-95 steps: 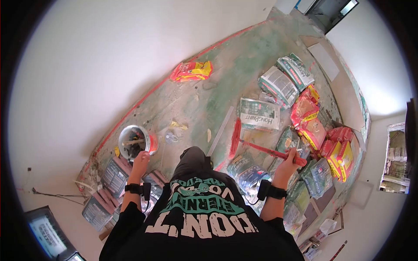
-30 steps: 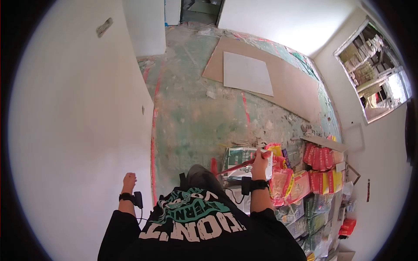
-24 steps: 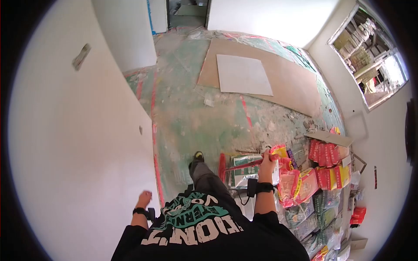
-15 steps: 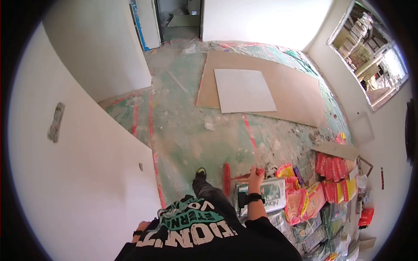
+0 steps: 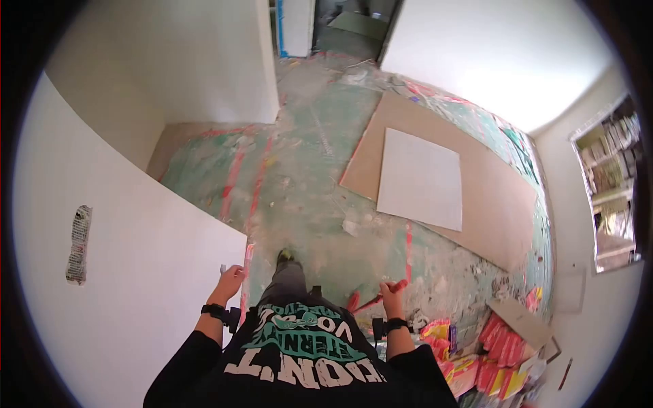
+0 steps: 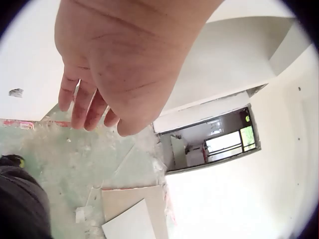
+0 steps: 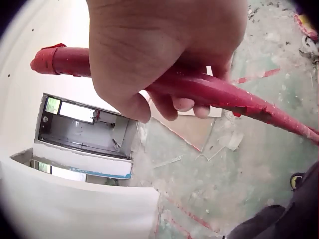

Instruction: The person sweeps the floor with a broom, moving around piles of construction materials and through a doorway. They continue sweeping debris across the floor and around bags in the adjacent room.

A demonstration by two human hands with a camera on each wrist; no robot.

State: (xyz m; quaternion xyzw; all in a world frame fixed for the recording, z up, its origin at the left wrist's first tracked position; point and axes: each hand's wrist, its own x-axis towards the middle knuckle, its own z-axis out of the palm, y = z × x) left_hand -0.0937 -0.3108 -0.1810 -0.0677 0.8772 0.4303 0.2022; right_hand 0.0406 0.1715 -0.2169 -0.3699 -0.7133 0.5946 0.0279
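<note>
My right hand [image 5: 390, 299] grips the upper end of a red long-handled broom [image 7: 239, 97], its fingers curled round the handle. Red film peels in spots along that handle. In the head view the broom's red crosswise head [image 5: 354, 301] shows low beside my body, over the floor. My left hand [image 5: 232, 282] holds nothing. It hangs by the corner of the white wall, and in the left wrist view its fingers [image 6: 82, 107] point down, loosely bent.
A large brown board [image 5: 493, 217] lies on the dusty green floor, with a smaller white board [image 5: 418, 180] on top. Red and yellow bags [image 5: 500, 347] are piled at the lower right. A doorway [image 5: 357, 30] stands at the back; the white wall [image 5: 156, 272] runs along the left.
I have walked forward from the bucket and bag piles, the broom staying in my right hand. The view has turned toward the boards and doorway. My left hand has swung forward again.
</note>
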